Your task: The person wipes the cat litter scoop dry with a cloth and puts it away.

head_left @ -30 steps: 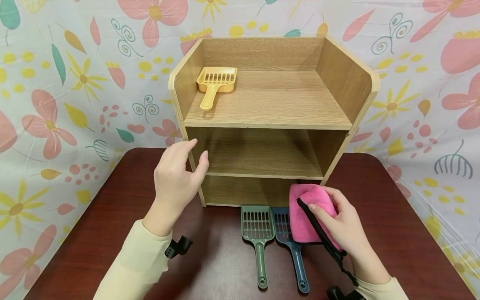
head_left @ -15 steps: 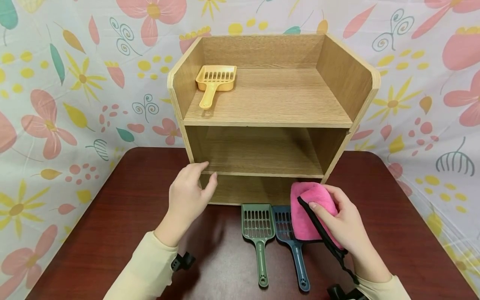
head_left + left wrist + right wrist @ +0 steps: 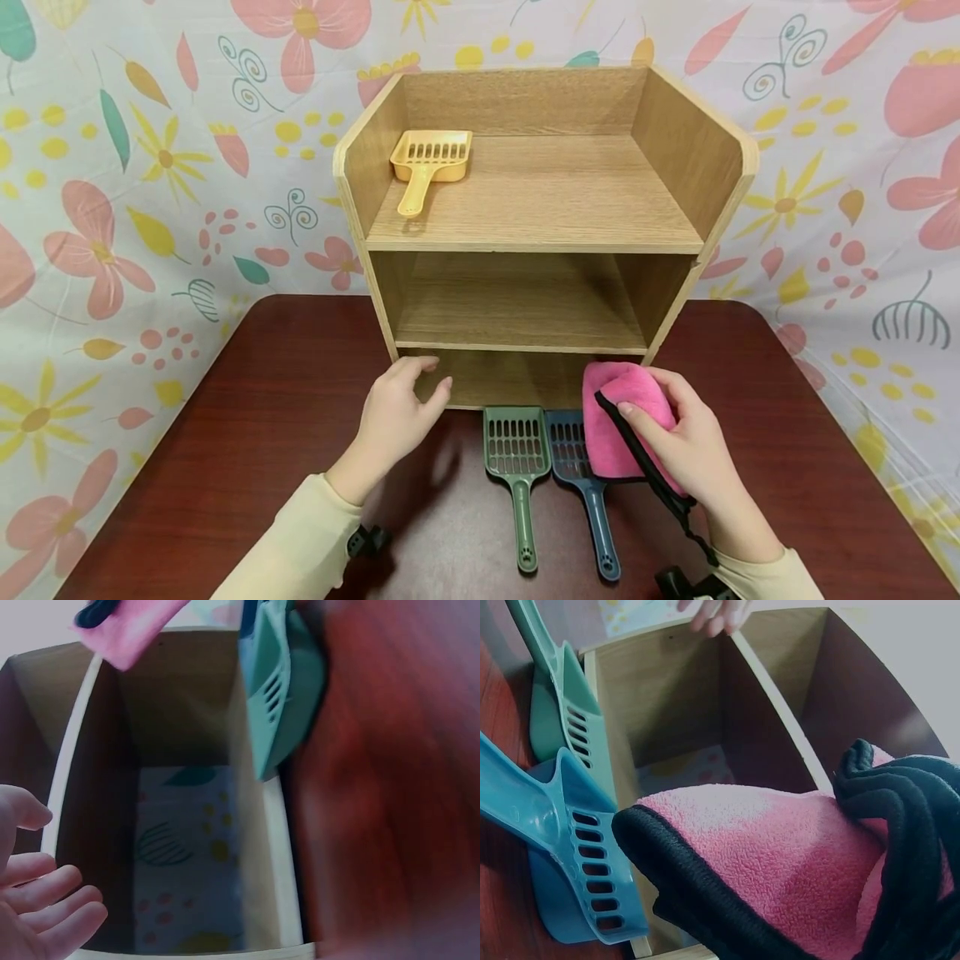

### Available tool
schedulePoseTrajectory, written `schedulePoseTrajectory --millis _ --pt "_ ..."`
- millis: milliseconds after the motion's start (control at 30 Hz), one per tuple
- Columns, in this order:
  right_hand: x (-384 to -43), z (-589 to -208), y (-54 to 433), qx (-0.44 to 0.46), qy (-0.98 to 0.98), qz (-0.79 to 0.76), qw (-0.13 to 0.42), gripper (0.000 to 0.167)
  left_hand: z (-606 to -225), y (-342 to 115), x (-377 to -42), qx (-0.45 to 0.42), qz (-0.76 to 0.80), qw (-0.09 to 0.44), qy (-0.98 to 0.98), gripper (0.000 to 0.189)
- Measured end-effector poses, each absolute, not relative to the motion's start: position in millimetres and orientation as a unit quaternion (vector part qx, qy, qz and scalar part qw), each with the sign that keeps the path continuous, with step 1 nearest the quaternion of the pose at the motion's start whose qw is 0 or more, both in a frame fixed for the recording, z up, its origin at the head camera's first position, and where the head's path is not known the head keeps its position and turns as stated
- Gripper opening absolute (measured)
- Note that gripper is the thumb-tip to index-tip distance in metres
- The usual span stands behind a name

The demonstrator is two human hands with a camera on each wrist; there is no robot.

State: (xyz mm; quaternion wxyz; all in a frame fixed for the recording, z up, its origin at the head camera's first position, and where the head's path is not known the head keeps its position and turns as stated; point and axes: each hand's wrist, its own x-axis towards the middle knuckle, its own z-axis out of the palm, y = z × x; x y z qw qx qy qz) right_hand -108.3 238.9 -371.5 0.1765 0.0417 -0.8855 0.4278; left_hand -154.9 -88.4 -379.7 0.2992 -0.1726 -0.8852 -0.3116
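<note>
My right hand (image 3: pixel 693 442) grips a folded pink cloth (image 3: pixel 626 417) with black edging, held over the scoop end of a blue litter scoop (image 3: pixel 596 517). Beside it lies a green litter scoop (image 3: pixel 522 521), handle toward me; both heads are at the foot of a wooden shelf unit (image 3: pixel 525 247). My left hand (image 3: pixel 397 412) holds nothing, fingers loosely bent, near the left end of the bottom compartment. In the left wrist view those fingers (image 3: pixel 56 900) stand in front of the compartments. A yellow litter scoop (image 3: pixel 431 162) sits on the top shelf, at its left.
The shelf unit stands on a dark red-brown table (image 3: pixel 225 467), with a flower-patterned cloth backdrop (image 3: pixel 187 167) behind. A black wrist camera (image 3: pixel 367 542) sits at the left sleeve. The middle shelf's front edge (image 3: pixel 517 347) runs above the bottom compartment.
My left hand has moved down and to the right, from beside the middle compartment to the bottom one. The right hand keeps the cloth in nearly the same place.
</note>
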Motion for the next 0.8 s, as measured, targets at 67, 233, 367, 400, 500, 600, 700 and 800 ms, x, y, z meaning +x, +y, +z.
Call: schedulePoseTrajectory --millis 67,233,367,400,500,600,700,800 --pt "-108 -372 239 0.042 -0.886 0.427 0.177 0.041 -383 -87 -154 -0.173 -0.327 0.269 -0.889 0.025" --pt "-109 -371 240 0.043 -0.888 0.422 0.177 0.042 -390 -83 -151 -0.168 -0.400 0.163 -0.886 0.026" --pt "-109 -371 240 0.045 -0.890 0.419 0.176 0.042 -394 -79 -149 -0.145 -0.457 0.066 -0.875 0.025" --pt "-109 -371 240 0.045 -0.890 0.419 0.176 0.042 -395 -79 -149 -0.138 -0.468 0.045 -0.872 0.025" --pt "-109 -370 240 0.046 -0.890 0.418 0.175 0.042 -398 -76 -150 -0.123 -0.496 -0.012 -0.860 0.028" --pt "-109 -370 240 0.046 -0.890 0.418 0.175 0.041 -402 -74 -150 -0.110 -0.515 -0.059 -0.848 0.032" --pt "-109 -370 239 0.045 -0.890 0.420 0.175 0.041 -407 -72 -149 -0.092 -0.537 -0.110 -0.831 0.036" --pt "-109 -371 239 0.045 -0.889 0.421 0.175 0.041 -413 -70 -146 -0.073 -0.561 -0.163 -0.808 0.034"
